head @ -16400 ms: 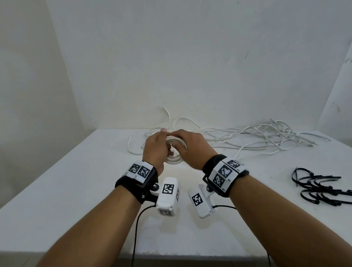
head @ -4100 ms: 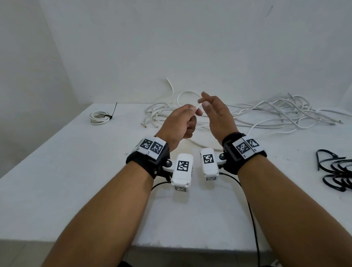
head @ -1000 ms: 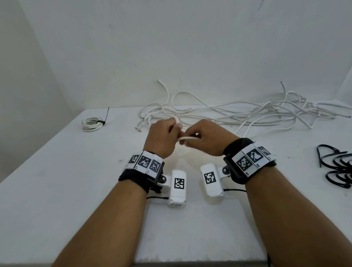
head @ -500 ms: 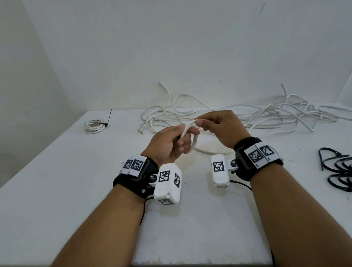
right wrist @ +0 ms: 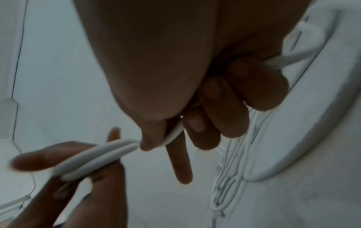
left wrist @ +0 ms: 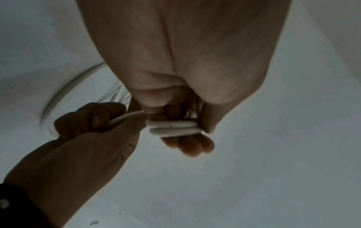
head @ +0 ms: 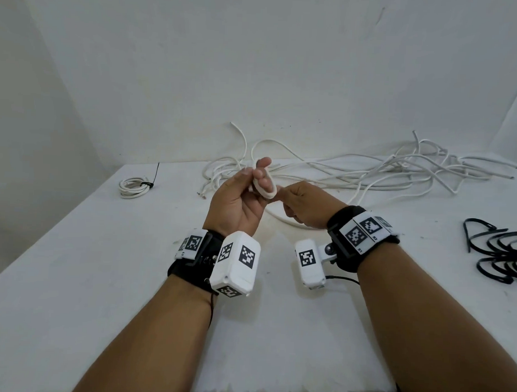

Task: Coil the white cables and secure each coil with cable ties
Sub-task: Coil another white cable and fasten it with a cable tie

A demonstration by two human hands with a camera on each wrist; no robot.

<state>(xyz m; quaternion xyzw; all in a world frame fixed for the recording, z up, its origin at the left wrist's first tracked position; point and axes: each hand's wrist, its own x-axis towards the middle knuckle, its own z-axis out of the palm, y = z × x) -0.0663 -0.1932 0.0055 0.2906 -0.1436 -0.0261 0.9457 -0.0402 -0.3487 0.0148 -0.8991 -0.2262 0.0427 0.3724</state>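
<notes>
Your left hand [head: 236,201] was raised palm-up over the middle of the desk [head: 87,278], its grip curled round a small new coil [head: 263,185] of white cable — two turns showed lying side by side across your fingers [left wrist: 187,146] in the left wrist view. Your right hand [head: 305,209] sat just right of it, its grip pinching the same cable [right wrist: 173,134] between thumb and forefinger where it ran off the coil, with the slack trailing down to the desk [head: 280,218].

By the look of things, you were early in the second cable. One finished coil [head: 133,187] lay at the far left of the desk, bound with a black tie whose tail stuck up. The pile of loose white cables [head: 369,176] stretched along the far edge from the centre to the right, untouched as far as I could judge — how many cables were in it I could not tell. The spare black cable ties [head: 498,251] waited at the right edge, well apart from your hands. So most of the winding, and every remaining tie, was left to do.
</notes>
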